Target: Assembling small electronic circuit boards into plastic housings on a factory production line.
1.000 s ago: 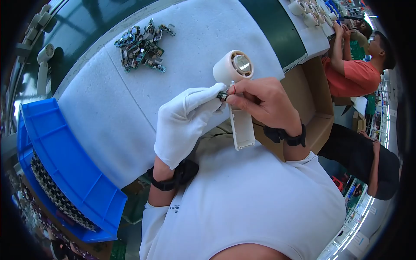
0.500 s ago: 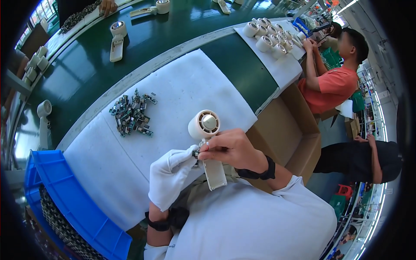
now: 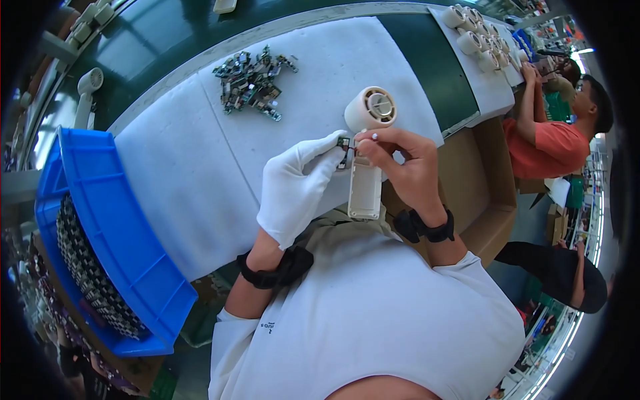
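Note:
My left hand [image 3: 297,181], in a white glove, pinches a small green circuit board [image 3: 343,153] between thumb and fingers. Right beside it, my bare right hand [image 3: 408,163] is closed in a pinch at the neck of a white handheld fan. A thin dark strand seems to run from the board toward those fingertips; what they grip is too small to make out. The fan's round head [image 3: 360,113] lies on the white foam sheet, its grille facing right. Its hollow handle [image 3: 364,197] is uncovered and points toward me.
A heap of circuit boards [image 3: 250,83] lies on the foam sheet [image 3: 180,153]. At left stands a blue bin [image 3: 127,213] with rows of dark parts. An open cardboard box [image 3: 477,173] is at right. Beyond it, white fan heads [image 3: 477,40] stand near a person in red [image 3: 547,143].
The view has shifted, so the table sits higher and further right. My hands have drawn slightly apart, showing more of the board and the open handle.

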`<action>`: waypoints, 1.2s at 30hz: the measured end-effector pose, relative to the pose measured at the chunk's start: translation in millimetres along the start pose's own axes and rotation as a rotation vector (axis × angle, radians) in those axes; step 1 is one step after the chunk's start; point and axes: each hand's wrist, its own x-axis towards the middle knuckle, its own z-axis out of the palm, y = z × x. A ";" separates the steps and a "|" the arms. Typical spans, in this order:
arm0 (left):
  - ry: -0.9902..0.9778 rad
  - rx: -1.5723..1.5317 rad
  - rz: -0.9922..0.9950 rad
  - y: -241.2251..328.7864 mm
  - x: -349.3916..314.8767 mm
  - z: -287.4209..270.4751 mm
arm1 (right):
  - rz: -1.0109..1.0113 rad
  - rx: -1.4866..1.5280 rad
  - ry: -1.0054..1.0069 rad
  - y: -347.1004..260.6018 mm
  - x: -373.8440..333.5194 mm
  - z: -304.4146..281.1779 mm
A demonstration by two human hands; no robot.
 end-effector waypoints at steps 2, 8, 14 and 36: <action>0.004 0.012 -0.001 -1.4 -1.1 -2.0 | -0.014 -0.011 -0.023 -2.7 -1.7 -1.5; 0.050 -0.019 0.067 -2.0 -5.6 0.5 | -0.237 -0.480 -0.038 -27.2 -0.5 -3.8; 0.092 -0.012 0.168 -9.2 -4.1 3.7 | -0.313 -0.629 -0.067 -23.8 0.1 4.5; 0.274 0.613 0.682 -7.8 -16.2 17.4 | -0.267 -0.322 -0.034 -30.5 -4.0 7.9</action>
